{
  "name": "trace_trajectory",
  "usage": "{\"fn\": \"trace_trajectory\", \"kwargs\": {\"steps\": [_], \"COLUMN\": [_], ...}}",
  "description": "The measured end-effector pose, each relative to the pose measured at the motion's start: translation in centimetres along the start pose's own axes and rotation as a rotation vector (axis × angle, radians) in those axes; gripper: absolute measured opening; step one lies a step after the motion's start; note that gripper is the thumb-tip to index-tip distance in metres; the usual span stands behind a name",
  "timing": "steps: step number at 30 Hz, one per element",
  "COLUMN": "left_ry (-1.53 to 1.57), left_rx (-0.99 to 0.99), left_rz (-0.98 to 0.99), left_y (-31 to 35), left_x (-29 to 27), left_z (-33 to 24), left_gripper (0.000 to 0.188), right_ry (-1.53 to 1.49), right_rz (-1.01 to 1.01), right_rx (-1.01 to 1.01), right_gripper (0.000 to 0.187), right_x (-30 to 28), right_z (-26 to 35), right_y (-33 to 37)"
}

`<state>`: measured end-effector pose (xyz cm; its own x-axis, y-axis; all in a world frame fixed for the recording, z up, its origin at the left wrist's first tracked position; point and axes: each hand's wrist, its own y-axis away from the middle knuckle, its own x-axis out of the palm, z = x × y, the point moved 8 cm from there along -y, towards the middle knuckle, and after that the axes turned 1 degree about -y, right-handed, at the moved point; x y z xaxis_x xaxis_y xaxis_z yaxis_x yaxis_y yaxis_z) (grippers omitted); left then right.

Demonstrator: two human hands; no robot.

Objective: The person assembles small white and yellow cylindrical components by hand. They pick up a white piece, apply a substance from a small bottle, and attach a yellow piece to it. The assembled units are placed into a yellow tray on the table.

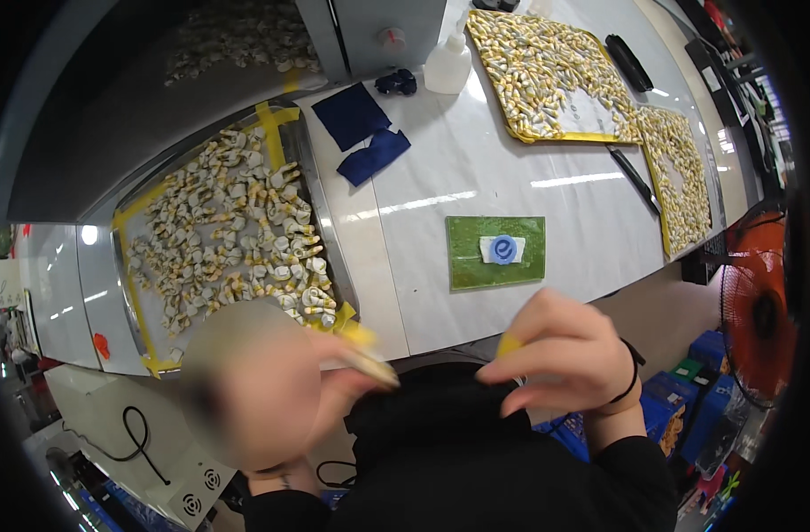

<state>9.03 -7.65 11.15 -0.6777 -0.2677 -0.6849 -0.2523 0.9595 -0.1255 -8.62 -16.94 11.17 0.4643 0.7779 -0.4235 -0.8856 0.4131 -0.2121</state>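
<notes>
My left hand (276, 386), smeared by motion, is pinched on a small cream-and-yellow piece (372, 366) near the table's front edge. Its exact shape is blurred. My right hand (573, 355) is across from it with curled fingers, a gap showing between thumb and fingers, and nothing visible in it. A yellow band (508, 344) covers one of its fingertips. Beyond the hands, a green mat (465, 275) lies on the table, bearing a small white block with a round blue piece (504, 249) on top. Left of it, a metal tray (345, 297) edged with yellow tape holds many white-and-yellow pieces.
Two yellow-edged trays of small pieces, a larger one (547, 139) and a narrower one (664, 222), stand at the right. Nearby are a black-handled tool (635, 180), navy cloths (352, 115) and a white bottle (447, 66). A grey machine (383, 35) stands behind; an orange fan (764, 301) is at right.
</notes>
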Motion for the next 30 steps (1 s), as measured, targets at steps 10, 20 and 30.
{"fn": "trace_trajectory", "kwargs": {"steps": [10, 20, 30], "left_ry": [-0.621, -0.647, -0.029], "left_rx": [0.157, 0.09, 0.202], "left_rz": [-0.034, -0.108, 0.298], "left_y": [-15.6, -25.8, -8.0], "left_x": [-7.9, -8.2, -2.2], "left_z": [7.2, 20.4, -2.8], "left_gripper": [0.038, 0.042, 0.016], "right_ry": [0.203, 0.368, 0.964], "right_rz": [-0.292, -0.438, -0.243], "right_rx": [0.133, 0.211, 0.244], "right_gripper": [0.021, 0.015, 0.021], "right_x": [-4.7, -8.5, -17.8], "right_z": [-1.8, -1.8, -8.2], "right_y": [3.7, 7.7, 2.6]}}
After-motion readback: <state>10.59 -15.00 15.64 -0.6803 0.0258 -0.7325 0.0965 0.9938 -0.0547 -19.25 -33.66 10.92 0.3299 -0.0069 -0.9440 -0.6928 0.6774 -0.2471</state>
